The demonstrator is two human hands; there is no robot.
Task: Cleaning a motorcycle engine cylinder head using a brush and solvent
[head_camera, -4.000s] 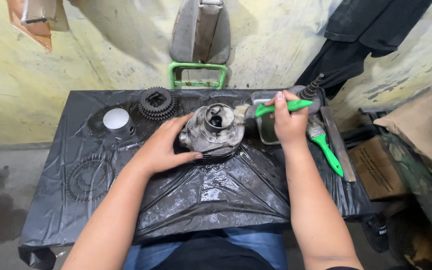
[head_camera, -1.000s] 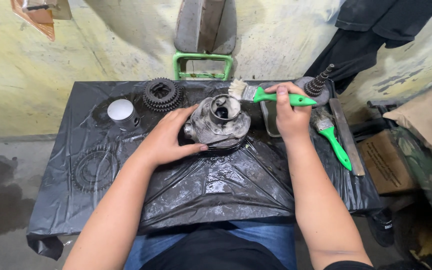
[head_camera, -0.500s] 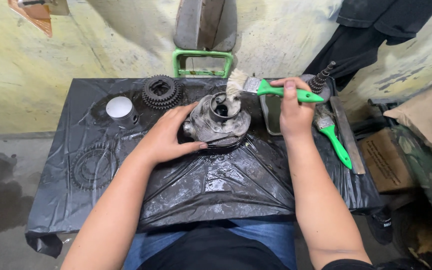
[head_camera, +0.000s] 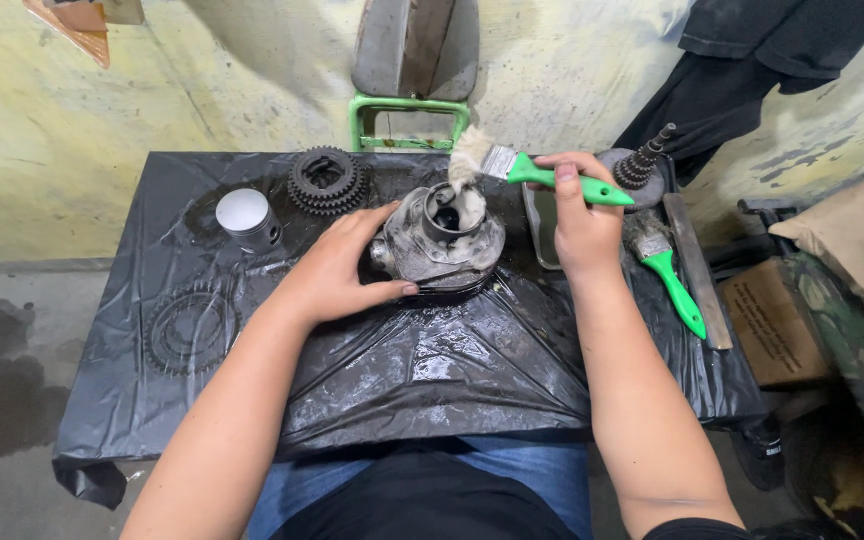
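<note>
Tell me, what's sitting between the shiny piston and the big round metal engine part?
In the head view, a stack of dark gears lies between the piston and the engine part, set slightly further back.

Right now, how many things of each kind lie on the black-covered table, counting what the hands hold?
Green-handled brushes: 2
Gears and sprockets: 2
Pistons: 1
Engine cylinders: 1
Threaded shaft parts: 1
Flat metal bars: 1
Trays: 1
Total: 9

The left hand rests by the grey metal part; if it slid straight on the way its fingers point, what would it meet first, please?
The left hand would likely press straight into the grey engine cylinder, which its fingertips already touch.
</note>
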